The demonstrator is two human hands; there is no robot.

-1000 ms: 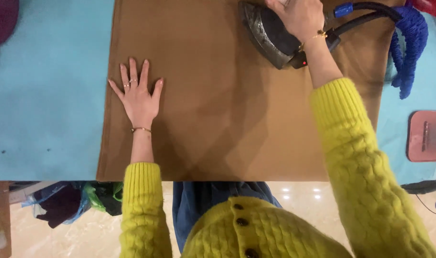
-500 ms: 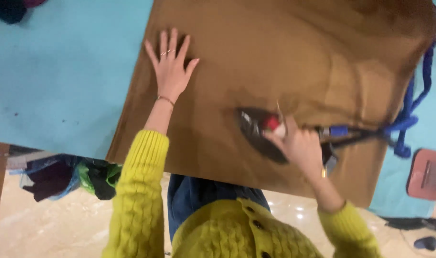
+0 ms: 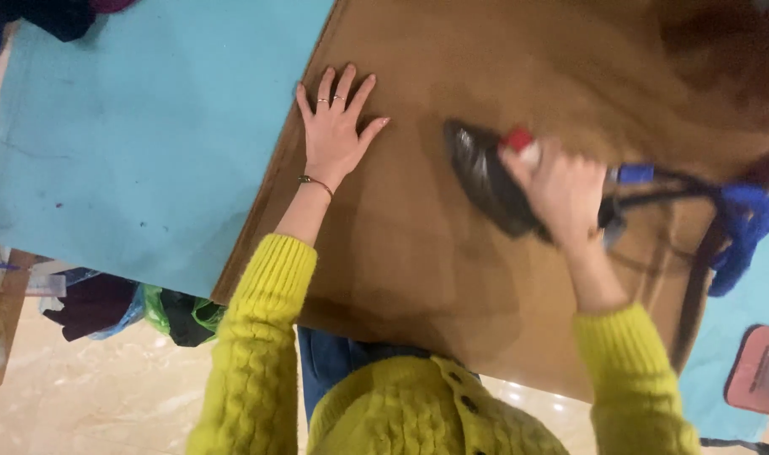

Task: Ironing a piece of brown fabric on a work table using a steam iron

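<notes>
The right hand (image 3: 563, 190), right of centre in the frame, is wrapped closed around the handle of a dark clothes iron (image 3: 485, 179), whose pointed soleplate lies flat on a brown cloth (image 3: 418, 244) and aims toward the upper left; the iron is blurred, so its finer details cannot be made out, though a small red part shows at the top of the handle beside the knuckles. The left hand (image 3: 337, 133), in the upper middle of the frame, lies palm-down on the same cloth with all its fingers spread wide, near the cloth's left edge and apart from the iron; it wears rings on two fingers and a thin bracelet at the wrist. Both arms come up from the bottom of the frame in yellow knitted sleeves. From the back of the iron a blue wrapped cord (image 3: 738, 221) runs to the right edge of the frame. The brown cloth covers most of the centre and right, lying over a light blue table cover (image 3: 140, 135) that fills the upper left. A pink flat object (image 3: 759, 371) sits at the lower right edge, and a heap of dark and green clothes (image 3: 132, 305) lies below the table at the lower left.
</notes>
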